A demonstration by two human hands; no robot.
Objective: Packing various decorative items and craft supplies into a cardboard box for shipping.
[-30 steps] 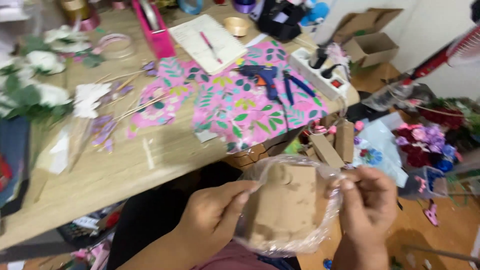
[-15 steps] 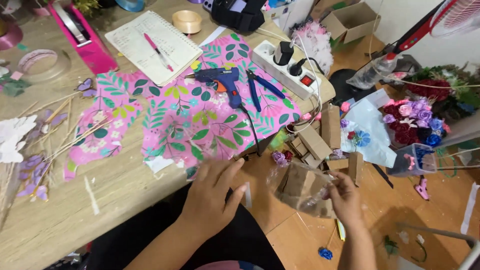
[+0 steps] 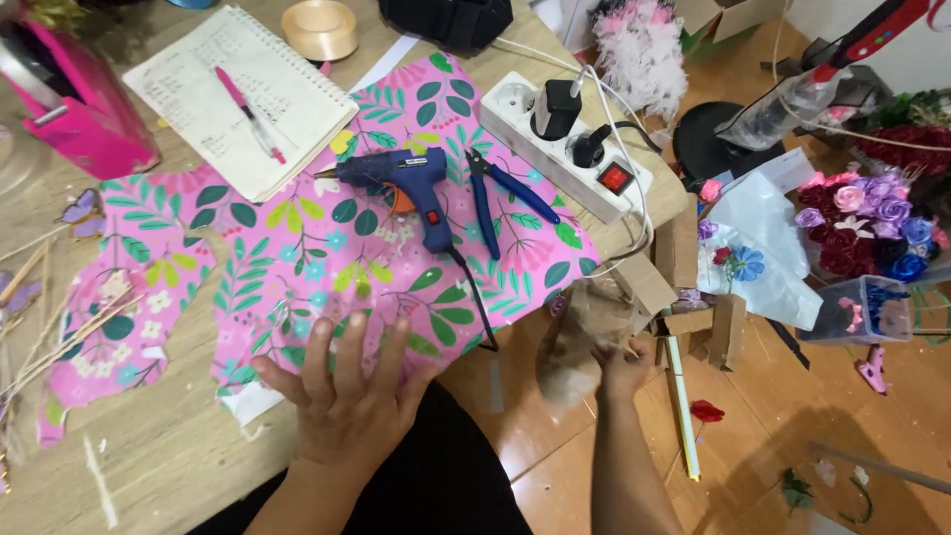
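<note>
The left hand [image 3: 347, 401] lies open, fingers spread, on the floral paper [image 3: 327, 267] at the table's [image 3: 149, 476] near edge. The right hand [image 3: 622, 369] grips a brown bag [image 3: 584, 332] off the table's right edge, above the floor. Beyond the left hand lie a glue gun [image 3: 406, 188], pliers [image 3: 500, 198] and a power strip [image 3: 565, 144]; a notebook [image 3: 243, 94] sits farther back.

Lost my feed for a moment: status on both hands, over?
Left hand open, flat on floral paper at table edge. Right hand gripping brown bag off the table. Glue gun ahead, untouched.
</note>
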